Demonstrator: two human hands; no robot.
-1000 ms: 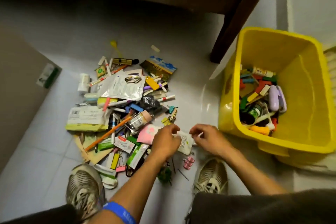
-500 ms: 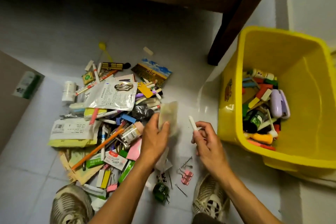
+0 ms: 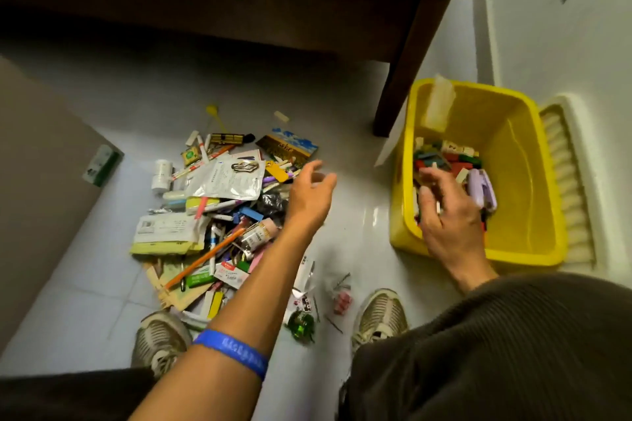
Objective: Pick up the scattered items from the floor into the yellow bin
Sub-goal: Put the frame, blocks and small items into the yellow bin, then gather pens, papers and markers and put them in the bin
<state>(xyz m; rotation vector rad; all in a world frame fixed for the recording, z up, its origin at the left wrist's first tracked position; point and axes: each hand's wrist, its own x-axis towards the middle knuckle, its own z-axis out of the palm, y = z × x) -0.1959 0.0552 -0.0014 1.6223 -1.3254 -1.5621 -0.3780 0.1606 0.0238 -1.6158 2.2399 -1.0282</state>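
The left hand (image 3: 313, 196) hung above the right edge of the pile of scattered items (image 3: 219, 215), its fingers loose and spread, holding nothing. A pale packet (image 3: 438, 102) was in mid-air, blurred, over the far left corner of the yellow bin (image 3: 533, 249), well apart from that hand. The right hand (image 3: 448, 215) reached over the bin's near rim, fingers relaxed above the things inside; whether a small white piece lay between its fingers I could not tell. Just beside its fingertips sat a lilac stapler (image 3: 484, 191) among coloured blocks. The pile lay on the white tiled floor (image 3: 85, 301) to the left of the bin. Pink clips (image 3: 342, 301) and a green bottle (image 3: 301, 325) lay between the two shoes (image 3: 381, 314), below the left forearm with its blue wristband (image 3: 232, 350).
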